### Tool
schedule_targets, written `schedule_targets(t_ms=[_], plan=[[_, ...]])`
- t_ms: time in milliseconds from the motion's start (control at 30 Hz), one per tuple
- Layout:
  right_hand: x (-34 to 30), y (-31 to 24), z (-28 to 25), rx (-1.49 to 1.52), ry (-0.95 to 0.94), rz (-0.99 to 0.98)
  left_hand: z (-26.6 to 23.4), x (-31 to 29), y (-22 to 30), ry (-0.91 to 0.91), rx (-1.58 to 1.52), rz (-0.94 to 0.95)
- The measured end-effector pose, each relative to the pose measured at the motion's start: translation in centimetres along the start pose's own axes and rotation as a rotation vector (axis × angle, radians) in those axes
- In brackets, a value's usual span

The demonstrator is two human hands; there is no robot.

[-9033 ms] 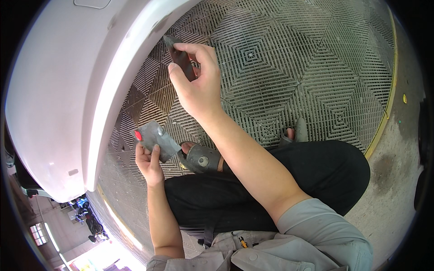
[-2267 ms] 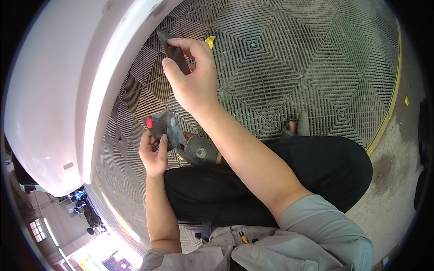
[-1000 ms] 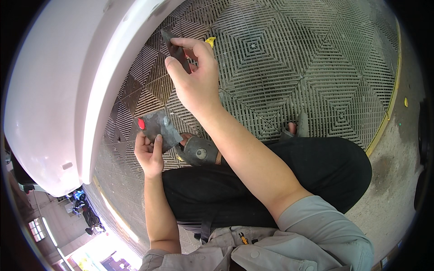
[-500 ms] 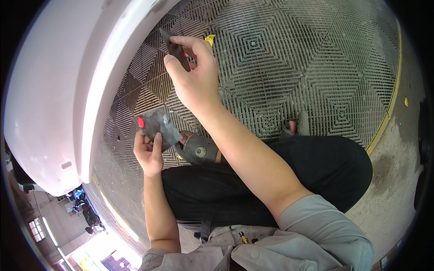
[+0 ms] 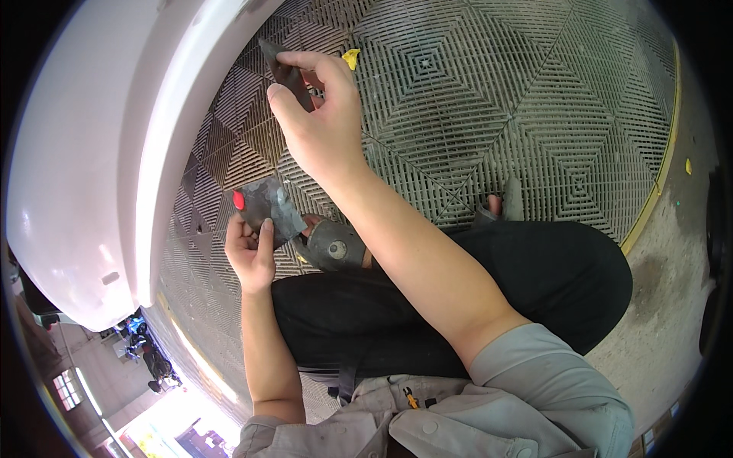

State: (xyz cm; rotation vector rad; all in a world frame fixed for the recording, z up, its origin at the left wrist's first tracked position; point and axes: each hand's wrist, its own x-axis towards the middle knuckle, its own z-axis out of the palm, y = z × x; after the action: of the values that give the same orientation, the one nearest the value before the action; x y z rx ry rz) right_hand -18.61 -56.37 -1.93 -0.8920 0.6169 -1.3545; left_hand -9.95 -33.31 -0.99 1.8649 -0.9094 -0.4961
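My left hand (image 5: pixel 250 252) grips the lower edge of a dark flat plate (image 5: pixel 259 221), thumb on top. Smears of grey paste (image 5: pixel 281 204) cover part of the plate, and a bright red dab (image 5: pixel 239 200) sits at its left edge. Farther ahead, my right hand (image 5: pixel 324 114) pinches a thin dark spreader blade (image 5: pixel 286 72) between thumb and fingers, its far corner tilted up toward the white panel. Something red shows in part behind the blade, between my fingers; I cannot make it out. The blade and the plate are apart.
A glossy white curved vehicle panel (image 5: pixel 84 153) rises along the left. Under me lies grey slatted floor tiling (image 5: pixel 473 99) with a yellow edge strip (image 5: pixel 658 183) and concrete (image 5: pixel 672 252) beyond. A yellow scrap (image 5: pixel 351 59) lies near my right hand. My sandalled foot (image 5: pixel 336 246) is below the plate.
My right hand and the blade have shifted slightly up and to the left, closer to the white panel. My left hand and the plate have hardly moved.
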Motion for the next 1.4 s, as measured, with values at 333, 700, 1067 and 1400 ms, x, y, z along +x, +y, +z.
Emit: schedule_targets(t_ms=[333, 700, 1067, 1400], plan=[[-0.06, 0.14, -0.07, 0.014, -0.005, -0.003, 0.06, -0.03, 0.21, 0.019, -0.038, -0.014], [-0.09, 0.65, 0.02, 0.045, -0.005, -0.016, 0.12, -0.02, 0.18, 0.03, -0.071, -0.019], [-0.06, 0.08, -0.01, 0.067, -0.006, 0.007, -0.56, -0.09, -0.46, 0.013, -0.098, -0.022], [-0.06, -0.01, -0.11, 0.054, -0.017, 0.021, -0.7, 0.03, -0.36, -0.007, -0.074, 0.004]])
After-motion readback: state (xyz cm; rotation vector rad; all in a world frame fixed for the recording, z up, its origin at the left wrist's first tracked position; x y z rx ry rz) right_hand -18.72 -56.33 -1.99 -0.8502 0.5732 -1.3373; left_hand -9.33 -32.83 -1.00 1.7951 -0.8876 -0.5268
